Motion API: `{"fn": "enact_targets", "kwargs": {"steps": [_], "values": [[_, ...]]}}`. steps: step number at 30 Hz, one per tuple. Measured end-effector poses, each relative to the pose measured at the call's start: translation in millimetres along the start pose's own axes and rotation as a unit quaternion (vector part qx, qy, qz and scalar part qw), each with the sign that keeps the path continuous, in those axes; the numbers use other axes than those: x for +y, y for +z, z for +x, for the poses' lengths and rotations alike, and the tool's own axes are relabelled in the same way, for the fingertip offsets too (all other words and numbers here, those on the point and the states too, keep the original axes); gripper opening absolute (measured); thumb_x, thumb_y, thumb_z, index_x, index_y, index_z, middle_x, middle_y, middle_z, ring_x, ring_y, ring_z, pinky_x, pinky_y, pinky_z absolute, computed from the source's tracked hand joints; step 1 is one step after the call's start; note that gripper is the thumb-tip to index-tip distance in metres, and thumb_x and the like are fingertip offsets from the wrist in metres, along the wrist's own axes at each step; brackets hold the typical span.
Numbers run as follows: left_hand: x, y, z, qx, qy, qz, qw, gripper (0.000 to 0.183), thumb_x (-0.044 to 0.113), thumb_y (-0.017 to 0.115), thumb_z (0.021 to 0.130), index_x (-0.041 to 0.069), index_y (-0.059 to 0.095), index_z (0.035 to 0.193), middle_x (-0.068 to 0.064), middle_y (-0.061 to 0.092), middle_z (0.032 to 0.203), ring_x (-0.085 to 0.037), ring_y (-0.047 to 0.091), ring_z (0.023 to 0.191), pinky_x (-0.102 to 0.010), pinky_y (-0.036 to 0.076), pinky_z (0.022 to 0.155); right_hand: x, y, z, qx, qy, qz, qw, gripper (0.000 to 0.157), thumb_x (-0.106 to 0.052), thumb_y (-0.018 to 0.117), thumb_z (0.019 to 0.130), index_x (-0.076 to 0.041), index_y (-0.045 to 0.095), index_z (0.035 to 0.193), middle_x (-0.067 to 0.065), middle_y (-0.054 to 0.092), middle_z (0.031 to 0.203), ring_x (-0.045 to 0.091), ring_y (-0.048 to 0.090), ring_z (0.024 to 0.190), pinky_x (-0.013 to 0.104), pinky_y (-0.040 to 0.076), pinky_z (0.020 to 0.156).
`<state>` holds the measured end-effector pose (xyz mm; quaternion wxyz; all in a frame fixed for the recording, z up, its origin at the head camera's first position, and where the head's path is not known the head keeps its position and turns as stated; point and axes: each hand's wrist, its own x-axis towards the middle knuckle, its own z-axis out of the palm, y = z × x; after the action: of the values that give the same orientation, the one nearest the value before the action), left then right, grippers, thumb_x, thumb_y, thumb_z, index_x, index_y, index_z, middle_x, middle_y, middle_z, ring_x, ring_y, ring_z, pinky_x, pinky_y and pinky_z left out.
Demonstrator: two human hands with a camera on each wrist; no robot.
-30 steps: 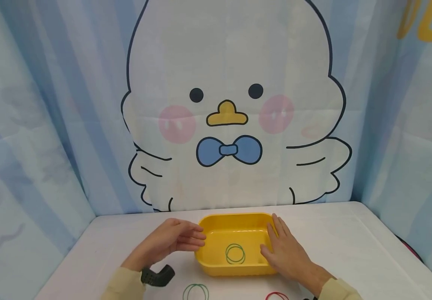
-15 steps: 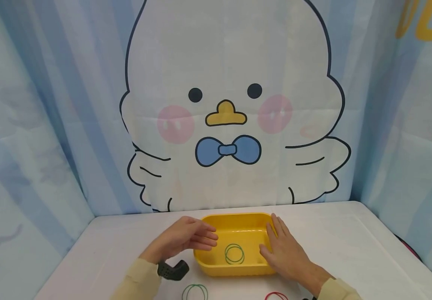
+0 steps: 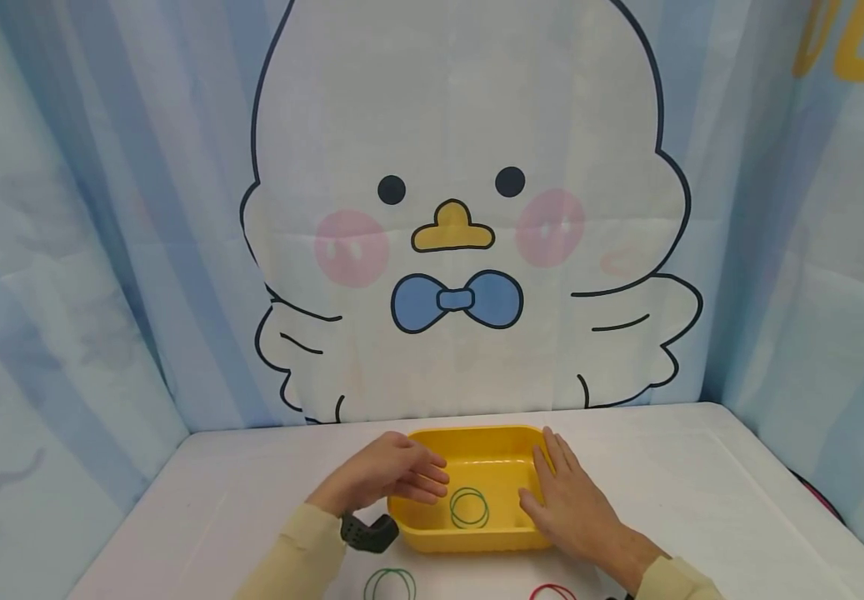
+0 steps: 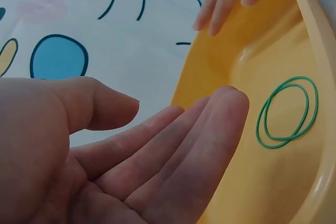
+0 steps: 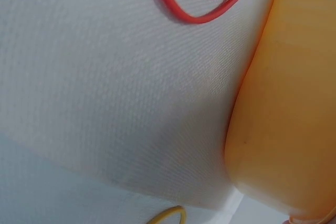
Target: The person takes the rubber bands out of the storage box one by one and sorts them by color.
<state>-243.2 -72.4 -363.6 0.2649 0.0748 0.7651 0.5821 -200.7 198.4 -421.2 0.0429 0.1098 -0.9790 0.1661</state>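
A yellow plastic tray (image 3: 476, 542) sits on the white table. Inside it lies a green rubber band (image 3: 469, 527) in two overlapping loops. My left hand (image 3: 390, 473) hovers over the tray's left side, fingers extended toward the band and apart from it. In the left wrist view its thumb and loosely bent fingers hold nothing. On the tray's right rim rests my right hand (image 3: 577, 504), its fingers spread. The right wrist view shows only the tray's outer wall and table, with that hand almost wholly hidden.
Another green rubber band (image 3: 390, 570) lies on the table before the tray. A red rubber band (image 5: 194, 20) is near the tray's front right. Part of a yellow band (image 5: 176, 210) shows in the right wrist view. A printed curtain (image 3: 461, 367) stands behind the table.
My left hand has moved right, from beside the tray's left rim to over its inside. The right hand, the tray and the rubber bands have stayed in place.
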Motion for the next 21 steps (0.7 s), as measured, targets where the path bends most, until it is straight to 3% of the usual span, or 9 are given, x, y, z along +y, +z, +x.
{"fn": "enact_targets", "kwargs": {"steps": [12, 21], "values": [[-2.7, 10.9, 20.8, 0.02, -0.018, 0.064, 0.9976, 0.03, 0.014, 0.06, 0.097, -0.009, 0.066, 0.115, -0.014, 0.074, 0.093, -0.024, 0.076, 0.08, -0.03, 0.062, 0.068, 1, 0.8, 0, 0.002, 0.001, 0.004, 1.0, 0.068, -0.035, 0.05, 0.098, 0.009, 0.036, 0.148, 0.025, 0.014, 0.164, 0.045, 0.018, 0.15, 0.058, 0.021, 0.122], [-8.6, 25.0, 32.6, 0.035, -0.031, 0.102, 0.9937, 0.021, 0.012, 0.061, 0.097, -0.006, 0.072, 0.099, -0.013, 0.075, 0.081, -0.023, 0.075, 0.07, -0.028, 0.061, 0.061, 0, 1.2, 0, 0.003, 0.001, 0.004, 1.0, 0.068, -0.036, 0.051, 0.098, 0.008, 0.037, 0.148, 0.025, 0.014, 0.164, 0.044, 0.018, 0.15, 0.058, 0.022, 0.121]]}}
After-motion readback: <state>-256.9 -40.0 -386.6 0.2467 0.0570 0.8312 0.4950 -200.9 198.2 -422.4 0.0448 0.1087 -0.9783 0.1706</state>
